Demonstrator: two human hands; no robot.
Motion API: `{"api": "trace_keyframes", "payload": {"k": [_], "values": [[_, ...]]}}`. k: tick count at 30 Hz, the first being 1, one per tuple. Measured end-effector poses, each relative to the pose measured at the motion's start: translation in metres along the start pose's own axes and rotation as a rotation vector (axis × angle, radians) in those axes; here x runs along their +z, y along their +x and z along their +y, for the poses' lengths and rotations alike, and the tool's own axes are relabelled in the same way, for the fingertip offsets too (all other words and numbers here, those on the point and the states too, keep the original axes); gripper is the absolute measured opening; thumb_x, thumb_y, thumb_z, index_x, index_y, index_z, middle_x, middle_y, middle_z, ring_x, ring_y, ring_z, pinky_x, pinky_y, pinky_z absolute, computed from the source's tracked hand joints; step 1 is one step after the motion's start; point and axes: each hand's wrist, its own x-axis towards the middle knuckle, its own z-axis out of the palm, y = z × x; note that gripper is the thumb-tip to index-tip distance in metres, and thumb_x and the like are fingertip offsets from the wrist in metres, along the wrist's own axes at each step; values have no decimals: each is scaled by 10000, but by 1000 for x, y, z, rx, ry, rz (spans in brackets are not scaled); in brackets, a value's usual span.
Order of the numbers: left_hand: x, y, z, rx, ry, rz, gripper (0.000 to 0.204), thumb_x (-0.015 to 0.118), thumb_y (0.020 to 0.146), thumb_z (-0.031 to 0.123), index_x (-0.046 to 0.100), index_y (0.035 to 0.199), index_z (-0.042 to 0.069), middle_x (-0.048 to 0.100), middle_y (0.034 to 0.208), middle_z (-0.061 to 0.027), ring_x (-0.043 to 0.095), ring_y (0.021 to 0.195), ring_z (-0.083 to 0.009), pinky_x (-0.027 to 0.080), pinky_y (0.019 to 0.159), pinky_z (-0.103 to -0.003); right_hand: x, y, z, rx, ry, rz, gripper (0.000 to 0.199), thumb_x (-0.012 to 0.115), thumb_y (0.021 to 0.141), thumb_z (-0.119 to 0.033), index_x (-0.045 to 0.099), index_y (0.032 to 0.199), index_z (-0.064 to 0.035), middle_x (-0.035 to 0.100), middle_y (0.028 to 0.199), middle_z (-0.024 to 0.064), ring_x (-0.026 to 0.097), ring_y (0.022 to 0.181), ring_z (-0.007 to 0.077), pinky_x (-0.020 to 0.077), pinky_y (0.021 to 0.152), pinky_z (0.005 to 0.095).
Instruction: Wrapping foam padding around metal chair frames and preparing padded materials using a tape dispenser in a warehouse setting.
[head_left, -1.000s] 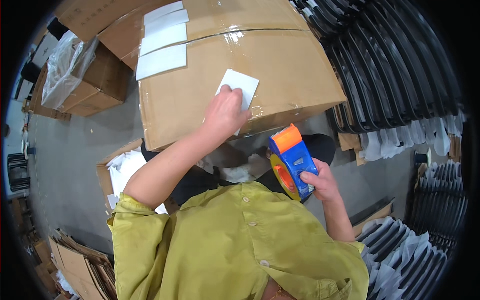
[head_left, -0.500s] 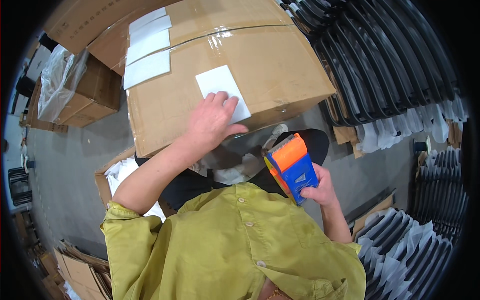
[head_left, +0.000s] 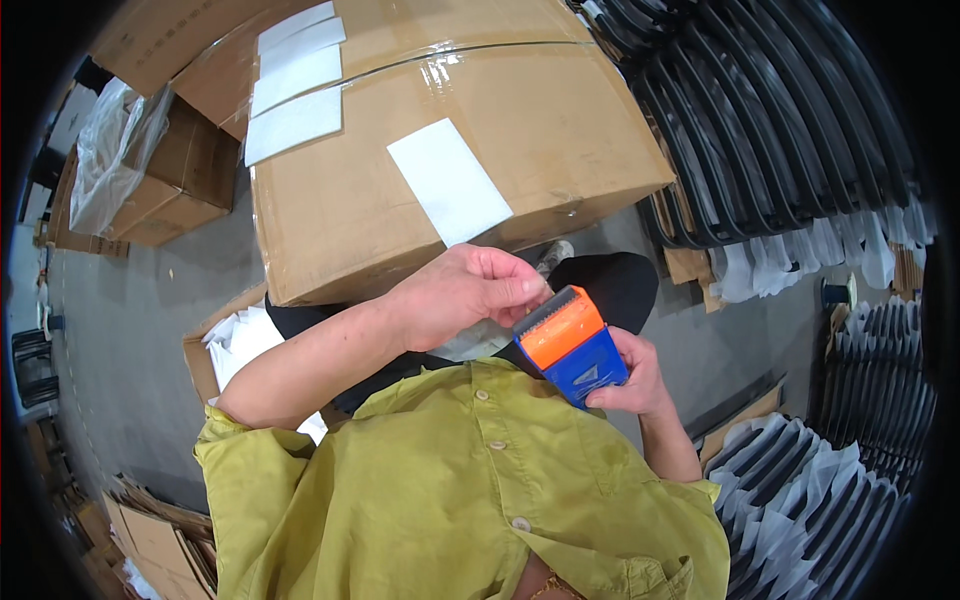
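Note:
My right hand (head_left: pixel 632 375) grips a blue and orange tape dispenser (head_left: pixel 575 350), its toothed edge pointing up and away to the left. At that edge my left hand (head_left: pixel 470 295) has thumb and forefinger pinched together; whatever is between them is too small to make out. A white rectangular sheet (head_left: pixel 450 180) lies flat on top of a large cardboard box (head_left: pixel 350 215), its near end reaching the front edge just beyond my left hand. Several similar white sheets (head_left: pixel 295 125) overlap in a row at the box's left side.
Black curved frames (head_left: pixel 760 130) stand in rows at the right, with more wrapped in white sheets (head_left: pixel 800 510) below. An open carton of white sheets (head_left: pixel 240 345) sits by my left arm. Another box with clear plastic (head_left: pixel 180 185) is at the far left.
My left hand has left the white sheet and come back toward me, to the dispenser's toothed edge. The dispenser has tilted and shifted slightly left and down in my right hand.

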Motion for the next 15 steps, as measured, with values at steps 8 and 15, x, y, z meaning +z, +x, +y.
{"api": "trace_keyframes", "payload": {"k": [8, 15], "values": [[-13, -6, 4, 269, 519, 142, 207, 555, 831, 175, 603, 874, -22, 587, 720, -27, 506, 630, -61, 442, 591, -211, 7, 12, -5, 14, -54, -10, 414, 741, 623, -143, 538, 943, 23, 591, 810, 38, 534, 709, 69, 431, 638, 207], [-19, -4, 9, 218, 579, 329, 117, 627, 747, 102, 624, 767, -13, 580, 583, -52, 531, 523, -91, 438, 509, -256, 23, 17, -17, 119, -86, 42, 390, 734, 643, -178, 547, 924, 17, 587, 801, 32, 525, 708, 71, 433, 643, 221]]}}
